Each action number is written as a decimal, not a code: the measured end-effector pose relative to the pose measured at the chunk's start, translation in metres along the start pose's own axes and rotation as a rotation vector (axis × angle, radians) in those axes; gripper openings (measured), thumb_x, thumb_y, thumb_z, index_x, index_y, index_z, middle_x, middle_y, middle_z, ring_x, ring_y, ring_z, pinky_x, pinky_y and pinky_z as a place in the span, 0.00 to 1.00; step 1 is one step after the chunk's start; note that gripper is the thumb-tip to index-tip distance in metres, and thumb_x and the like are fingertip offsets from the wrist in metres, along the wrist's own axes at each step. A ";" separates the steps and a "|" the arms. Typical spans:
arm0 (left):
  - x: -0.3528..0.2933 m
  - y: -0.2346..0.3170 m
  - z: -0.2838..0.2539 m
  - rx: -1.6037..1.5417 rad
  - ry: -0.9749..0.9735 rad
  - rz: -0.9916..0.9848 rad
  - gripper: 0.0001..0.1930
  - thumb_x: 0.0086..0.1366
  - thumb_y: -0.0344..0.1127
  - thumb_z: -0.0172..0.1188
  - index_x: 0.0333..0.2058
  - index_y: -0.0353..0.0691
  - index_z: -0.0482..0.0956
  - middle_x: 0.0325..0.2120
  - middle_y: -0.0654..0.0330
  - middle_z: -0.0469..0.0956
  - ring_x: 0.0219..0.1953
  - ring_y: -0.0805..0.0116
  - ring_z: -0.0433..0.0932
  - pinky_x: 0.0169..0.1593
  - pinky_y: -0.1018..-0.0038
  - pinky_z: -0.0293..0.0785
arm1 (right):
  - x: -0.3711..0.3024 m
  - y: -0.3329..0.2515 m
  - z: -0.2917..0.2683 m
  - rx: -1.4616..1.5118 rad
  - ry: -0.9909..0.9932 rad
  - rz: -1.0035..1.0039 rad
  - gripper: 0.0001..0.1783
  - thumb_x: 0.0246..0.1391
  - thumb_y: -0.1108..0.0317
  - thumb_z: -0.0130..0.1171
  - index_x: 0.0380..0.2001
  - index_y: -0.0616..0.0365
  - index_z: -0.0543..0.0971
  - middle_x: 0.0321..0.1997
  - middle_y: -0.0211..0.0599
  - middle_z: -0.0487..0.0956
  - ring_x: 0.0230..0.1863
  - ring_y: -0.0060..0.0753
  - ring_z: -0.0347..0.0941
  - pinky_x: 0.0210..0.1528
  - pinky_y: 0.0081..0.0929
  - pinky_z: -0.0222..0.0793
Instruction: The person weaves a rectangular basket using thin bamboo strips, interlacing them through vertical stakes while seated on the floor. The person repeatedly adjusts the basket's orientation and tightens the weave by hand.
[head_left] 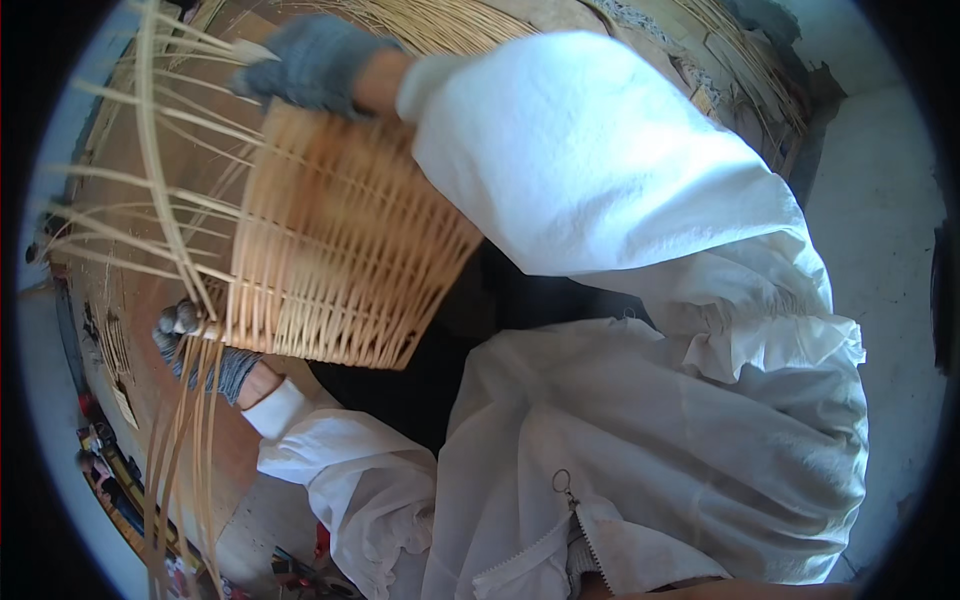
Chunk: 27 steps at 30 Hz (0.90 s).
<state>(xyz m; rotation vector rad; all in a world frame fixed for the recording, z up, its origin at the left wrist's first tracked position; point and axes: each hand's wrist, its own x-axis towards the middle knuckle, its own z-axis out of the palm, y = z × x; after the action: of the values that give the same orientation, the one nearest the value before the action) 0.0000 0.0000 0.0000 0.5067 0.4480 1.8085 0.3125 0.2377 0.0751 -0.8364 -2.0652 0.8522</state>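
Note:
A half-woven wicker basket (pixel 350 240) lies tilted on its side before me, its weave partly blurred. Long loose strands (pixel 150 190) stick out to the left from its open edge. My left hand (pixel 205 355), in a grey knit glove, is closed around the near lower corner of that edge, with several strands hanging down past the fingers. Across the basket's far side reaches my right hand (pixel 325 65), also gloved in grey and slightly blurred. Its fingers are curled in around strands at the upper corner of the edge; a pale bit shows at the fingertips.
Beneath the basket is a brown board (pixel 140 350). A bundle of long thin canes (pixel 430 25) lies at the far side. Tools (pixel 110 470) lie along the left edge, and more small items (pixel 300 575) sit near the bottom. A pale wall (pixel 890 220) stands at the right.

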 end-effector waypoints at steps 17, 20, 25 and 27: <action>-0.047 0.037 0.116 0.072 -0.152 -0.061 0.24 0.68 0.49 0.36 0.21 0.40 0.69 0.16 0.59 0.67 0.21 0.67 0.65 0.25 0.72 0.66 | 0.005 -0.114 -0.052 -0.027 -0.227 0.016 0.35 0.50 0.36 0.45 0.40 0.59 0.78 0.34 0.44 0.78 0.39 0.39 0.74 0.46 0.31 0.66; -0.047 0.005 0.111 -0.027 -0.085 0.104 0.24 0.67 0.51 0.37 0.20 0.39 0.69 0.16 0.56 0.67 0.17 0.64 0.65 0.24 0.68 0.66 | -0.007 -0.106 -0.057 -0.006 -0.195 -0.007 0.36 0.51 0.36 0.43 0.39 0.61 0.78 0.34 0.47 0.78 0.38 0.41 0.74 0.45 0.34 0.67; -0.002 0.021 0.126 -0.064 -0.291 -0.181 0.23 0.66 0.52 0.38 0.19 0.43 0.67 0.14 0.58 0.65 0.15 0.65 0.61 0.21 0.69 0.62 | -0.046 -0.137 -0.103 -0.180 -0.076 0.135 0.33 0.53 0.38 0.39 0.36 0.59 0.77 0.33 0.47 0.78 0.36 0.47 0.74 0.44 0.36 0.67; 0.003 0.029 0.120 -0.079 -0.181 -0.197 0.20 0.67 0.49 0.40 0.21 0.42 0.67 0.17 0.58 0.66 0.17 0.66 0.63 0.23 0.69 0.63 | -0.063 -0.126 -0.097 -0.130 -0.099 0.177 0.32 0.53 0.39 0.39 0.36 0.57 0.77 0.32 0.47 0.78 0.35 0.47 0.74 0.43 0.37 0.67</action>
<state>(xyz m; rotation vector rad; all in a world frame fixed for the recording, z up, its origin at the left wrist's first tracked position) 0.0425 0.0007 0.1160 0.5464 0.2899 1.5695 0.3881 0.1463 0.1981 -1.0799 -2.1754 0.8767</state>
